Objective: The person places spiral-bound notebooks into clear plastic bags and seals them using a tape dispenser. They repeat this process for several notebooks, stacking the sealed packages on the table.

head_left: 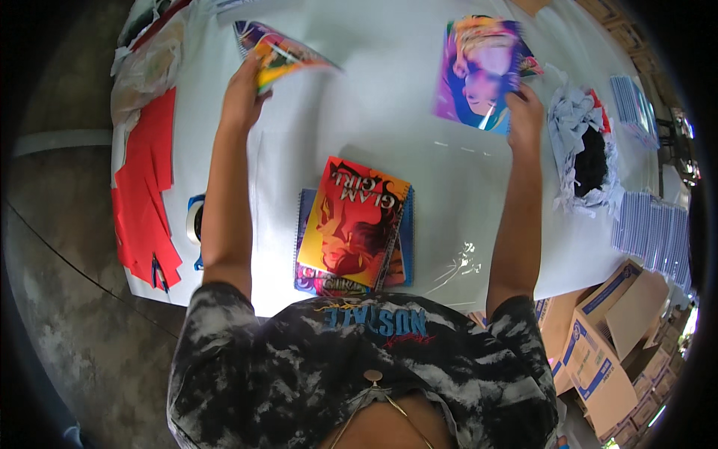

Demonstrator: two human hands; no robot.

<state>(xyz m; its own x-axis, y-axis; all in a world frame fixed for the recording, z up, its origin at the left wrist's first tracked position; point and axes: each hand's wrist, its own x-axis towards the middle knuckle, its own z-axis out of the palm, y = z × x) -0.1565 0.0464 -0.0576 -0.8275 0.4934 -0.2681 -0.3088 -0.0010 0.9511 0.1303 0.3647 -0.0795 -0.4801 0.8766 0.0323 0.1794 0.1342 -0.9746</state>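
Stacked notebooks (353, 228) lie nearest me on bench (389, 97); beyond them, my left hand (243, 93) grips a colourful booklet (288, 54), right hand (523, 108) grips a purple one (479, 71).

**Open middle, crowded edges**

Plenty of bare table (389, 97) between the two raised arms, and more bare cloth just right of the notebook stack (355, 224) near the body. Left edge is blocked by red sheets (146, 194) and a tape roll (194, 221). Right side has a rag pile (587, 150), booklet stacks (654, 232) and boxes (606, 337).
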